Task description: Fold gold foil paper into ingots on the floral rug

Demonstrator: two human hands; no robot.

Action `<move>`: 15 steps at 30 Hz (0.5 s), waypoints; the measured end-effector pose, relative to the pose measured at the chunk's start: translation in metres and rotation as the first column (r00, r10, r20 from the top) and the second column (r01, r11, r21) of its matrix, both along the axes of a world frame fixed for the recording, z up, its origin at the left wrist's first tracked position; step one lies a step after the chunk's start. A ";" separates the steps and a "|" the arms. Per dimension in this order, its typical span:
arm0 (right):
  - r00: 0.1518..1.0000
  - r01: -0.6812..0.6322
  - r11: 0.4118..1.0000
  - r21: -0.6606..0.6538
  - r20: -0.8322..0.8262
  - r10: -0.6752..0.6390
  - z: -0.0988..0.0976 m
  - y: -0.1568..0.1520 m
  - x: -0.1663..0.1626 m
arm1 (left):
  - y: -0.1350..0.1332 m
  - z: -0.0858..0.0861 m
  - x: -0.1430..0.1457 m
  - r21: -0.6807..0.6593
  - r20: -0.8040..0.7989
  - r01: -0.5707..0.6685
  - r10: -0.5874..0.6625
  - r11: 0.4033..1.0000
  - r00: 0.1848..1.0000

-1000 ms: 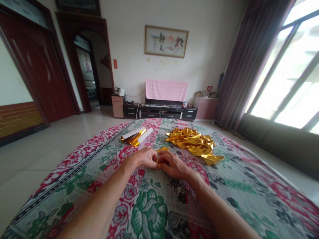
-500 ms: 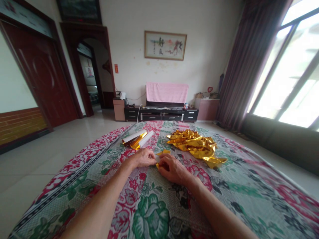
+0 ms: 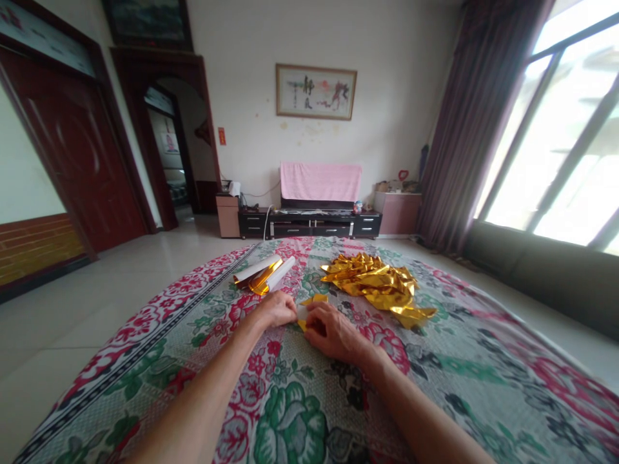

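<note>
Between my two hands is a small sheet of gold foil paper (image 3: 316,299), its pale back partly showing. My left hand (image 3: 278,309) is closed, pinching the sheet's left edge with thumb and forefinger. With curled fingers my right hand (image 3: 331,328) grips the same sheet from the right and hides much of it. Just beyond the right hand lies a heap of folded gold foil pieces (image 3: 377,280). Past my left hand rest curled gold sheets with white backs (image 3: 264,270).
A flowered cloth (image 3: 290,419) covers the round table. Across the room stands a low black cabinet (image 3: 309,225), with a pink towel (image 3: 322,180) draped over something on it. A purple curtain (image 3: 449,129) hangs by the window on the right.
The view has shifted slightly, so the room sits a little further left. Both hands keep hold of the gold sheet, with only a slight shift of the fingers.
</note>
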State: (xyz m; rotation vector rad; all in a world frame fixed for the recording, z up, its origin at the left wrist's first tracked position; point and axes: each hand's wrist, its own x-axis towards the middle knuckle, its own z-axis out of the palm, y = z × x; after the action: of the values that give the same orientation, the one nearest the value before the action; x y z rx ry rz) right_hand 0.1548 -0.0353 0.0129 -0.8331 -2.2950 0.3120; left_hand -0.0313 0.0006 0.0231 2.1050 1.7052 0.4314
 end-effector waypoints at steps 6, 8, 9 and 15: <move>1.000 0.006 1.000 -0.011 0.012 -0.006 0.000 0.000 0.000 | -0.003 0.004 0.004 0.040 -0.070 -0.032 0.035 0.999 0.997; 1.000 0.007 1.000 -0.011 0.007 -0.007 -0.001 0.001 0.000 | -0.006 0.006 0.003 0.053 -0.051 -0.028 0.030 0.998 0.998; 1.000 0.006 1.000 -0.012 0.002 -0.006 -0.003 0.002 0.000 | -0.008 0.008 0.002 0.061 -0.027 -0.019 0.021 0.998 0.999; 1.000 0.025 1.000 0.005 -0.015 -0.025 -0.007 0.006 -0.005 | -0.017 0.017 -0.002 0.027 0.131 0.079 -0.082 0.997 0.988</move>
State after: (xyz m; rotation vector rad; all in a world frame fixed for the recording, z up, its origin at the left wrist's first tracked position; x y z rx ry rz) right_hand 0.1500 -0.0297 0.0061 -0.8538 -2.2690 0.2998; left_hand -0.0335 -0.0161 0.0397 2.1021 1.5426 0.5543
